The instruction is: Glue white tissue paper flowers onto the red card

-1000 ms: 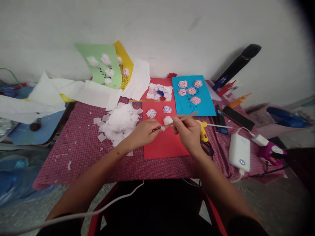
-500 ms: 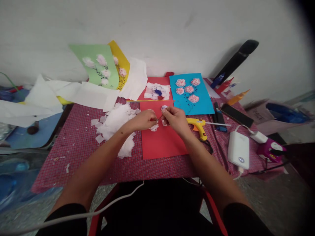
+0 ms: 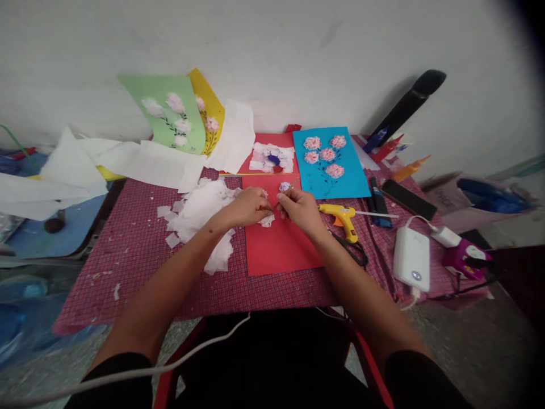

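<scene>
Both hands are over a red sheet of paper [image 3: 283, 250]. The fingers of my left hand [image 3: 251, 207] are pinched together beside a white crumpled-paper flower; whatever they hold is too small to make out. My right hand [image 3: 299, 209] is closed on a thin stick [image 3: 294, 183], whose upper end pokes out above the fingers. Just beyond my right fingertips a small white-and-purple paper flower [image 3: 284, 186] lies on the red sheet. Left of my left hand is a pile of white tissue-paper squares [image 3: 198, 207]. Behind the hands, paint-stained tissue [image 3: 259, 159] carries blue and dark red smears.
A yellow glue gun [image 3: 347, 218] lies right of the red sheet. Beyond it are a blue card with pink flowers [image 3: 332, 184], a black phone [image 3: 409, 199] and a white power bank [image 3: 411, 258]. Green [image 3: 164, 88] and yellow flower cards lean on the wall at left.
My right hand has drawn slightly down and left, uncovering more of the white-and-purple flower. The left hand has barely shifted, and its fingertips now sit a little apart from the right ones.
</scene>
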